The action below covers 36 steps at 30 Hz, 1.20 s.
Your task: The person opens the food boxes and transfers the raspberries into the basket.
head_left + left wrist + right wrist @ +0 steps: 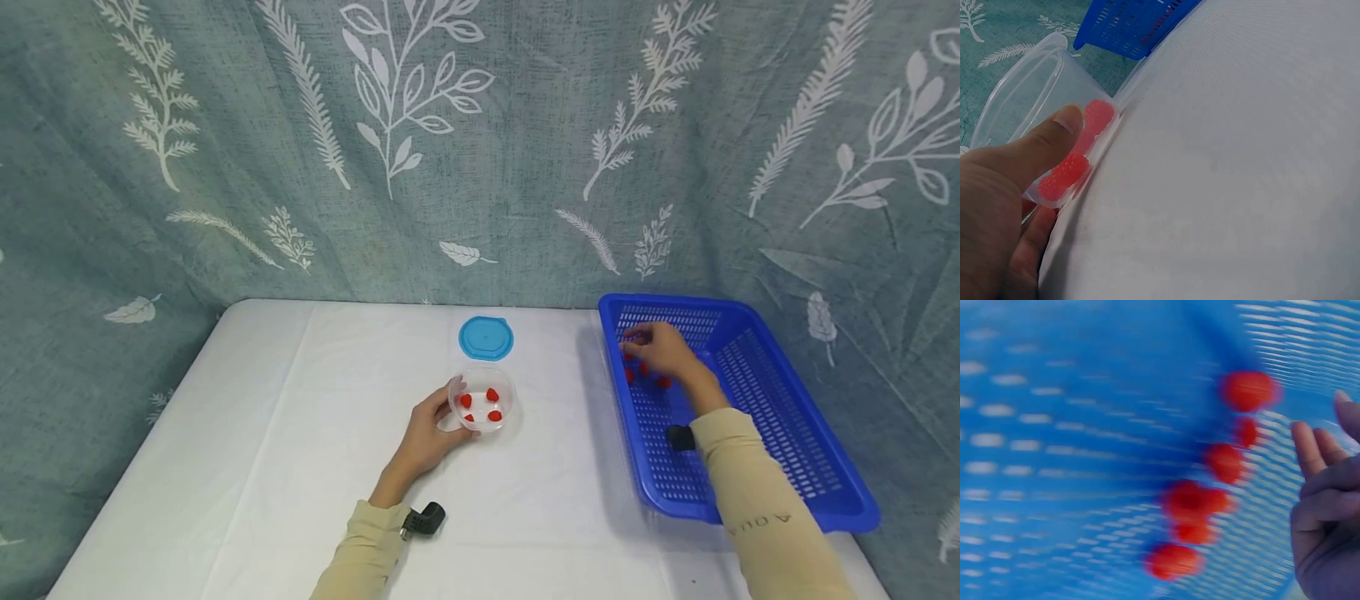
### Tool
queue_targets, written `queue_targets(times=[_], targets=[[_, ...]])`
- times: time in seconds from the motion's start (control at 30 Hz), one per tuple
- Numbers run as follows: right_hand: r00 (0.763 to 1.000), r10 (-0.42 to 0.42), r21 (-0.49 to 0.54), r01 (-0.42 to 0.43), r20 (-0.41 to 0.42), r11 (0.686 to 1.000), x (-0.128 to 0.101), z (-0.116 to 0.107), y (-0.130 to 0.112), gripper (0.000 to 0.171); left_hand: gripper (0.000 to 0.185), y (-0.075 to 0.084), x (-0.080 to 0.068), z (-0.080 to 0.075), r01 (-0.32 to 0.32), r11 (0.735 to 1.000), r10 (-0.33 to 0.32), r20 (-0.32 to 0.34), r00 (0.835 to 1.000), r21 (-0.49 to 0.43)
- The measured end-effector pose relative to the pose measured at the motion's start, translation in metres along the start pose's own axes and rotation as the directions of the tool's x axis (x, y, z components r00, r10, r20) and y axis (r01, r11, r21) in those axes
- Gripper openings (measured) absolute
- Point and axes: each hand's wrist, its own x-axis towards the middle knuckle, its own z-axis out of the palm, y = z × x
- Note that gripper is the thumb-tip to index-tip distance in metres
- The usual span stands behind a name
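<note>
Closest in, the left hand (pixel 429 433) has its grip curled round the clear plastic tub (pixel 482 399), which sits on the white bench (pixel 300 433) about in the middle. The left wrist view shows what the head camera can't: the thumb (pixel 1054 134) pressed flat on the tub's wall, other fingers wrapped underneath, and the red berries (pixel 1072 169) inside are bumpy, raspberry-looking, squashed up against the clear side. From the head view you count about four of them in the tub, and it has no lid on.

Off to the right, the right hand (pixel 663 350) is down inside the blue basket (pixel 787 467), right over a bunch of loose red berries (pixel 647 372) near its far left corner. The right wrist shot is blurry, but it shows the string of berries (pixel 1210 487) lying on the basket's mesh floor, with the fingers (pixel 1310 450) loosely spread just beside them, not pinching anything.

Further back, just behind the tub, the round blue lid (pixel 486 337) lies flat on the bench. Behind it all hangs a teal leaf-print curtain (pixel 375 150).
</note>
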Motion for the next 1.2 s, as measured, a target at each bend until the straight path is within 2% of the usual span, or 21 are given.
queue_targets(times=[0.2,0.37,0.43,0.53,0.67,0.83,0.97,1.2], targets=[[0.996,-0.027,-0.006,0.026,-0.090,1.000,-0.012,-0.025,-0.046,0.041,0.086,0.003,-0.001,0.000,0.011,1.000,-0.011,0.002,1.000,0.014],[0.992,-0.063,0.036,0.068,-0.109,0.997,-0.036,-0.034,-0.095,0.040,0.085,0.005,-0.002,-0.001,0.017,1.000,-0.017,0.013,1.000,0.009],[0.990,-0.081,0.067,0.089,-0.112,0.994,-0.048,-0.034,-0.119,0.038,0.085,0.003,-0.001,-0.001,0.019,1.000,-0.019,0.016,1.000,0.012],[0.989,-0.108,0.126,0.120,-0.104,0.985,-0.065,-0.028,-0.151,0.035,0.086,-0.010,0.002,0.001,0.029,0.999,-0.029,0.013,0.999,0.021],[0.980,-0.171,0.138,0.185,-0.105,0.973,-0.081,-0.006,-0.184,0.029,0.089,-0.029,0.006,0.004,0.030,0.999,-0.030,0.001,1.000,0.025],[0.974,-0.209,0.122,0.218,-0.082,0.968,-0.086,0.037,-0.204,0.028,0.089,-0.035,0.006,0.000,0.022,1.000,-0.022,0.010,1.000,0.021],[0.978,-0.201,0.135,0.206,-0.051,0.969,-0.078,0.076,-0.202,0.025,0.088,-0.034,0.005,-0.002,0.011,1.000,-0.012,0.023,1.000,0.028],[0.991,-0.131,0.203,0.127,0.006,0.971,-0.060,0.136,-0.175,0.016,0.086,-0.034,0.007,-0.001,-0.012,0.999,0.011,0.037,0.999,0.031]])
